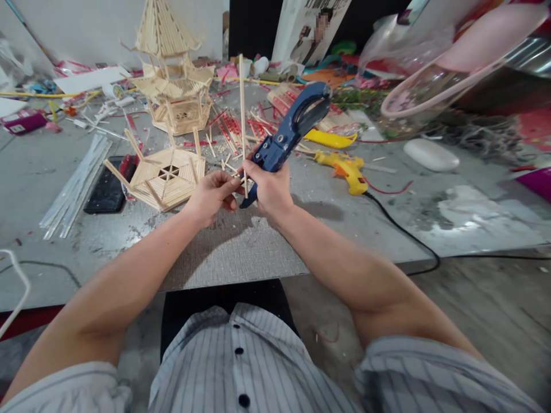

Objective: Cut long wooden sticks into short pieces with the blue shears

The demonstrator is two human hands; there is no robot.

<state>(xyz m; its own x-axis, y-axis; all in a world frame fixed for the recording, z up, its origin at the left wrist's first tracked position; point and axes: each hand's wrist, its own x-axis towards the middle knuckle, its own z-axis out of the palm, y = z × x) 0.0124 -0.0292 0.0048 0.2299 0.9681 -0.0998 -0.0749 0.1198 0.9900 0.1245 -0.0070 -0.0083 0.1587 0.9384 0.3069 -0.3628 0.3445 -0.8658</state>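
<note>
My right hand (271, 192) is closed round the handle of a blue cutter (293, 129), whose head points up and away from me. My left hand (210, 197) pinches the lower end of a long thin wooden stick (241, 109) that stands nearly upright, right beside the cutter. Both hands meet over the grey table (241, 252). Just left of them lies a flat hexagonal stick-built roof piece (161, 178). Farther back stands a tiered stick pagoda model (172, 74).
A yellow glue gun (344, 168) with a black cord lies to the right, with a yellow tool (329, 138) behind it. A black phone (107, 192) and clear glue sticks (75, 186) lie left. Loose sticks litter the middle; a clear plastic container (430, 74) is at the right.
</note>
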